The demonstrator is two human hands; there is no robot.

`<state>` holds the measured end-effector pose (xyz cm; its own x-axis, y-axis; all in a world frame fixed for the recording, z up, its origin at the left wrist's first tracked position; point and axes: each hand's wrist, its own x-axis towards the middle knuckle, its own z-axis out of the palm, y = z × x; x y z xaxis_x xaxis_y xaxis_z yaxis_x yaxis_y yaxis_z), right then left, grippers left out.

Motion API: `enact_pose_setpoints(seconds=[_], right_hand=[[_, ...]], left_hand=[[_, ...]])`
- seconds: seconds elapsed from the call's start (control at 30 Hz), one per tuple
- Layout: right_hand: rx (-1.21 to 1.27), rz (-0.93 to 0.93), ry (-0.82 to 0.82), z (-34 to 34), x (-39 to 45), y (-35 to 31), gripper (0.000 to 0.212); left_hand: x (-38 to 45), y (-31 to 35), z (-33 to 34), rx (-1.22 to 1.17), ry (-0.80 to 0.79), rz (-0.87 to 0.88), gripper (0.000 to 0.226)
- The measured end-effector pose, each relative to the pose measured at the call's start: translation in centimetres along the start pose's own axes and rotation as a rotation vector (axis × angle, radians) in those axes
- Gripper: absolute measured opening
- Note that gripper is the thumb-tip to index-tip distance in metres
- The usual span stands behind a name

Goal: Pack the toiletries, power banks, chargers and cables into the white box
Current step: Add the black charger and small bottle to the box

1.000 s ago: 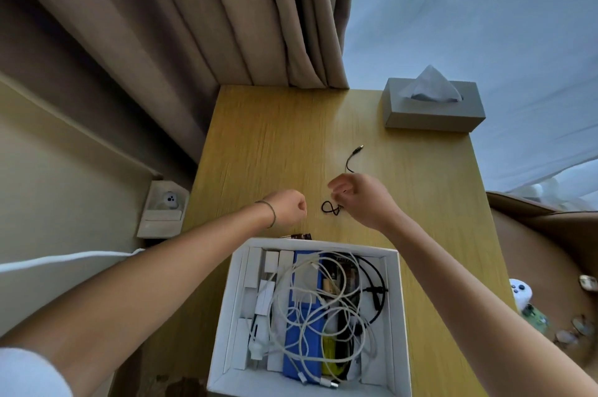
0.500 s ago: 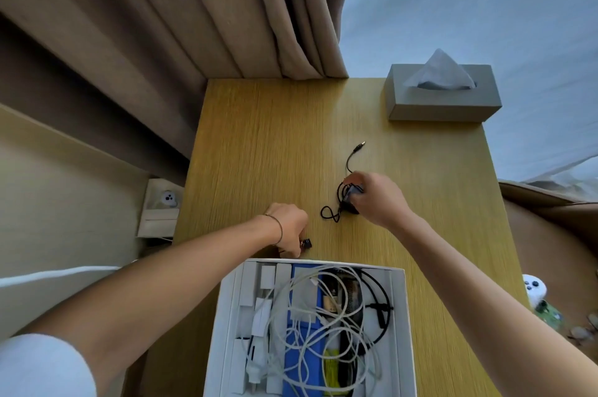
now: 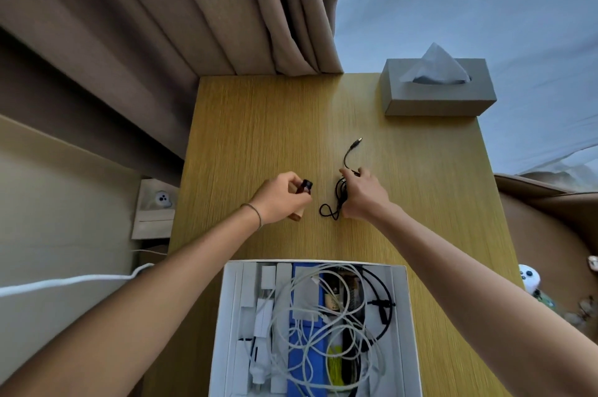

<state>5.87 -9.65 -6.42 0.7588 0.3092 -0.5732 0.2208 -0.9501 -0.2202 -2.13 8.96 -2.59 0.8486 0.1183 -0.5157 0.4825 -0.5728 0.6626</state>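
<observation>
Head view: small dark-capped bottle (image 3: 303,192) gripped in left hand (image 3: 281,197), black cable (image 3: 340,191) pinched by right hand (image 3: 361,194) at frame centre; loose plug end could be snagged on white box (image 3: 401,315) rim, lower centre

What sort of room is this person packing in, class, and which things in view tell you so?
Probably a bedroom or hotel room: a small wooden table beside heavy curtains, a tissue box on it, and bed-like sheets alongside.
</observation>
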Motion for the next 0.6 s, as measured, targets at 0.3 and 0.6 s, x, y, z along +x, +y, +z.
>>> enact_pose_setpoints(seconds=[0.3,0.6], right_hand=[[-0.116,-0.020,0.138,1.3,0.8,-0.2,0.055],[-0.003,-0.050,0.186,-0.3,-1.6,-0.9,0.058]], left_hand=[[-5.7,3.0,-2.9,-0.331,0.103,0.057,0.018],[-12.9,2.7,-2.0,-0.247,0.111,0.137,0.014]])
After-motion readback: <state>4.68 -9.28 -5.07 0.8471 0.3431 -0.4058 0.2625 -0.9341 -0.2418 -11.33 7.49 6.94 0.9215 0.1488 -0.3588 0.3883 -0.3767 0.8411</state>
